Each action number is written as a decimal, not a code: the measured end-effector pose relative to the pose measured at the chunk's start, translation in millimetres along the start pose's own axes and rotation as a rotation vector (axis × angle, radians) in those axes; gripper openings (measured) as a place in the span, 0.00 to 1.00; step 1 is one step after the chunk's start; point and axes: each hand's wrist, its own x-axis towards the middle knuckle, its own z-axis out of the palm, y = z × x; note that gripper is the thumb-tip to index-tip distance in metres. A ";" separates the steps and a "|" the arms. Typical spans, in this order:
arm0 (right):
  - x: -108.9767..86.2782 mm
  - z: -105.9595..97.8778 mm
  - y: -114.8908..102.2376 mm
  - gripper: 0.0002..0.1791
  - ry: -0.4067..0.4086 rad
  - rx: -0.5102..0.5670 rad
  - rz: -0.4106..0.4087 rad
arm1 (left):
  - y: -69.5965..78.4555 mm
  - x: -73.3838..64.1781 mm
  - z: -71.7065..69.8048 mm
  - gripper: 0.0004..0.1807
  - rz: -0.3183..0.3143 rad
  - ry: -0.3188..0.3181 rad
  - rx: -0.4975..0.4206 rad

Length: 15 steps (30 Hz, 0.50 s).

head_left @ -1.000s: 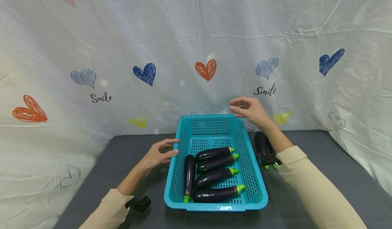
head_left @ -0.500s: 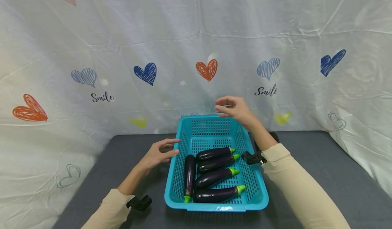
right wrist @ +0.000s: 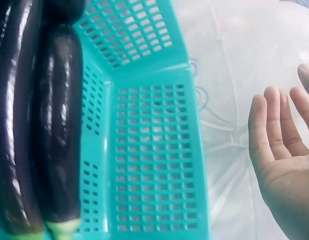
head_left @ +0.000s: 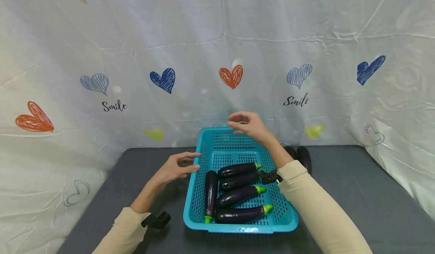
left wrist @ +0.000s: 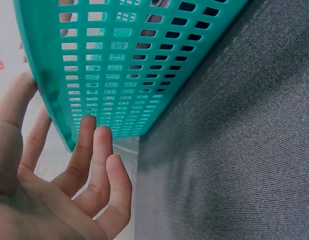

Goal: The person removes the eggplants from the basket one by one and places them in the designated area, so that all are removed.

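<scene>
Touches basket (head_left: 238,229) at left with loose left hand (head_left: 176,166), gripping nothing; poises right hand (head_left: 250,125), relaxed and unclasped, by far end. Has basket on table (head_left: 357,197), five eggplants (head_left: 236,196) inside, two beside.

Smooth plastic basket (head_left: 240,228), glossy smooth eggplants (head_left: 239,216), matt woven cloth tabletop (left wrist: 229,135), creased, faintly shiny backdrop (head_left: 190,23)

A rectangular turquoise plastic basket (head_left: 240,228) sits upright here, five glossy dark-purple eggplants (head_left: 236,197) inside: four crosswise, one lengthwise.
</scene>
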 end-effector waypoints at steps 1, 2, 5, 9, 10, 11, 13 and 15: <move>0.5 2.1 1.5 0.18 -0.004 0.002 0.005 | 0.8 0.2 0.2 0.28 -0.003 0.005 0.006; 1.1 4.2 3.1 0.17 -0.009 0.010 0.010 | 1.3 0.1 0.3 0.28 -0.006 0.008 0.008; 2.3 10.3 8.1 0.16 -0.027 0.019 0.028 | 2.1 -0.4 0.6 0.29 -0.012 0.010 0.002; 2.7 17.8 13.8 0.17 -0.038 0.021 0.053 | 1.9 -1.2 1.1 0.29 -0.016 0.010 -0.006; 2.5 19.5 15.0 0.17 -0.040 0.017 0.059 | 1.7 -1.4 1.2 0.29 -0.017 0.010 -0.007; 2.3 21.3 15.9 0.18 -0.043 0.012 0.066 | 1.5 -1.5 1.3 0.29 -0.018 0.012 -0.007; 1.4 24.2 17.9 0.19 -0.048 0.014 0.087 | 1.2 -1.8 1.4 0.28 -0.019 0.012 -0.010; 0.5 26.4 19.9 0.21 -0.055 0.016 0.109 | 0.8 -2.1 1.4 0.28 -0.019 0.009 -0.014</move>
